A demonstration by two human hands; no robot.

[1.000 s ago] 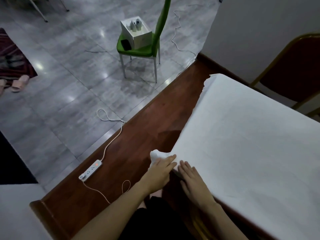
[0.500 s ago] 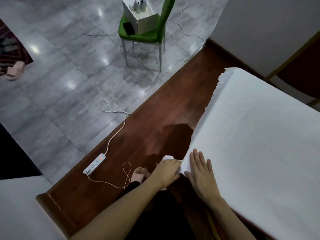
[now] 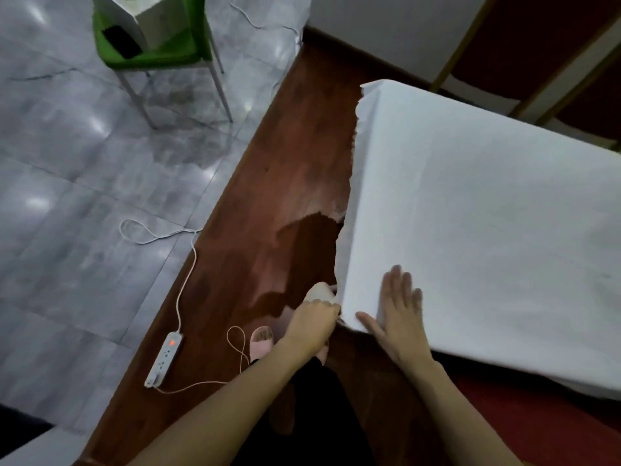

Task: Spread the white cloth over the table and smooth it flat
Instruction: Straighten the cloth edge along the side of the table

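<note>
Presently at the corner-setting stage, judging by the lie of things. Underfoot, power strip and loose cord on the floor: mind footing while working round.

Nearest, left hand curled tight round a bunched corner of the white cloth, just off the near-left corner of the worktop. Just beside it, right hand flat on the cloth top, fingers straight and spread, pressing down close inside that corner.

Recommend keeping the flat palm as an anchor while drawing the bunched corner down and outward, releasing only with the fold set square. Avoid a hard pull: likely to drag the whole sheet sideways and spoil the far side.

Then sweep the palm away from the body, pushing the faint ripples out to the edges.

Along the left side, hem wavy and uneven in its hang; level by small tugs, working up to the far corner.

Worktop itself hidden beneath the cloth. Unable to judge overhang on the far and right sides.
</note>
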